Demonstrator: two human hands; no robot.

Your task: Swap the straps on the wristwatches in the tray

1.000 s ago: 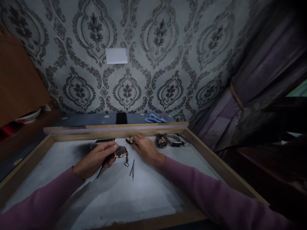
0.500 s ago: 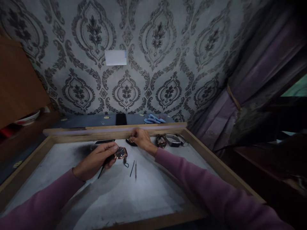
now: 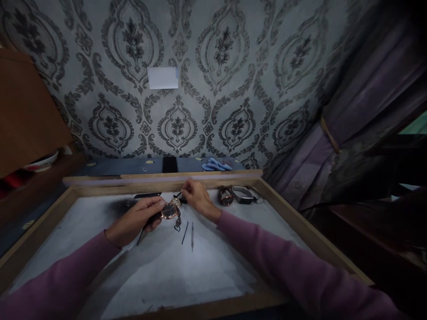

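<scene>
My left hand (image 3: 138, 218) is closed on a watch with a dark face and rose-gold rim (image 3: 169, 210), its strap hanging down on the right. Behind it a smaller watch with a light face (image 3: 175, 202) shows close to my right hand (image 3: 197, 198). The fingers of my right hand are pinched at a dark strap end beside that watch. A thin dark stick (image 3: 184, 233) and a slim metal tool (image 3: 192, 237) lie on the white surface in front of my hands.
A brown watch (image 3: 225, 196), a grey-banded watch (image 3: 242, 195) and another watch (image 3: 257, 196) lie at the back right inside the wooden frame (image 3: 316, 226). A black flat object (image 3: 147, 195) lies back left. Beyond the frame are a phone-like black object (image 3: 170, 165) and blue cloth (image 3: 216, 165).
The small light-faced watch has come into clearer view between my hands. My right hand has shifted slightly, its fingers now at the dark strap end. The whole view has moved a little.
</scene>
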